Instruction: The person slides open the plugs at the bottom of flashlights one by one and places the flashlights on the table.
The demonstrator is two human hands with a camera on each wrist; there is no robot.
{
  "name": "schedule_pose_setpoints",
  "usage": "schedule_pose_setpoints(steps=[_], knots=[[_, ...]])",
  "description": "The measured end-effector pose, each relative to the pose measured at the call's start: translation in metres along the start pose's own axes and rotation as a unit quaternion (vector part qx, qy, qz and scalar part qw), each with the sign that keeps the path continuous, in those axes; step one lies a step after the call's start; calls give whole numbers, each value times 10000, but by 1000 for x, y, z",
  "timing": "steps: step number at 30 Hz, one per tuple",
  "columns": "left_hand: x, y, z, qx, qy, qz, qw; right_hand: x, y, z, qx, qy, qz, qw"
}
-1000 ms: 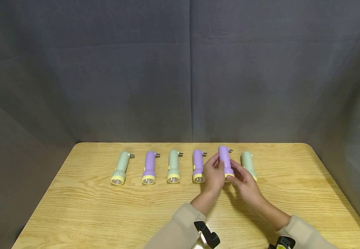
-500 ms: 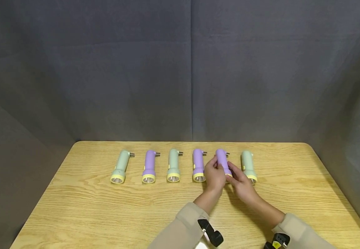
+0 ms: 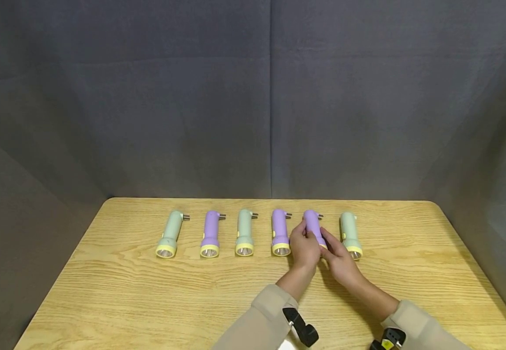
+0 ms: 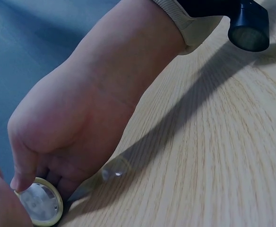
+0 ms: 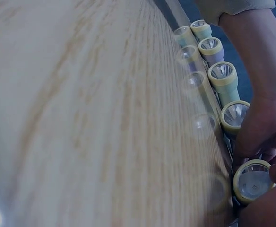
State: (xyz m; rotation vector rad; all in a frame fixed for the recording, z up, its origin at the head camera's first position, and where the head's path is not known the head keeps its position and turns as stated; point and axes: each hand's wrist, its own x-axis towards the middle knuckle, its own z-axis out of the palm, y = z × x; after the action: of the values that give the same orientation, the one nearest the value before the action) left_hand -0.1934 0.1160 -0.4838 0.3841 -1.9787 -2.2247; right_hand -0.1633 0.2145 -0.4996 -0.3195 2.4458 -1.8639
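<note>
In the head view, a purple flashlight with metal plug prongs lies between my two hands, its lens end toward me. My left hand grips it from the left. On the other side my right hand pinches it near the yellow-rimmed head, thumb in front. Fingers hide part of that head. The left wrist view shows the flashlight's lens close to the tabletop, and the right wrist view shows the same lens between both hands. Just left of my left hand is another purple flashlight.
A green flashlight lies right of my right hand. Farther left in the row come a green flashlight, a purple one and another green one. Dark curtains rise behind the wooden table.
Both hands have brought the purple flashlight down and slightly left into the row. The right hand has come away from in front of the rightmost green flashlight, whose lens now shows.
</note>
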Motion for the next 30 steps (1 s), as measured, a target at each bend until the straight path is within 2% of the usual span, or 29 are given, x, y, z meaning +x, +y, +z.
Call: schedule_pose_setpoints(steps=[16, 23, 30], knots=[[0, 1, 2, 114, 20, 94, 9999, 3, -5, -2, 79, -168, 466, 9987], [1, 1, 1, 11, 2, -81, 10000, 4, -9, -3, 138, -254, 382, 9989], [3, 3, 2, -21, -26, -87, 10000, 3, -10, -4, 147, -277, 372, 9988]])
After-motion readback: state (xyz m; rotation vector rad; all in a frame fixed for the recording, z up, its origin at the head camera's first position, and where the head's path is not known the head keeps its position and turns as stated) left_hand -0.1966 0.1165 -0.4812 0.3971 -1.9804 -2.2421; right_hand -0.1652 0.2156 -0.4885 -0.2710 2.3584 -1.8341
